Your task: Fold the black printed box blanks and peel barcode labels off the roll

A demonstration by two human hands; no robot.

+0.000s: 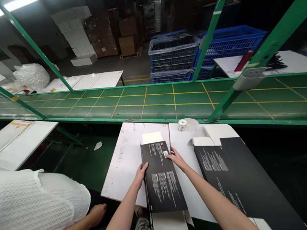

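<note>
A black printed box (161, 167), white end flaps open, lies lengthwise across the table's near edge.

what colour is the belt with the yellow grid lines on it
Green, showing best in the head view.

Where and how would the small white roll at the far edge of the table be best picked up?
Probably by its curved outer side, coming from above and the near side with the right hand. The white roll appears to rest on its flat end, core hole up; the loose strip curls off to its right, so fingers should avoid that.
</note>
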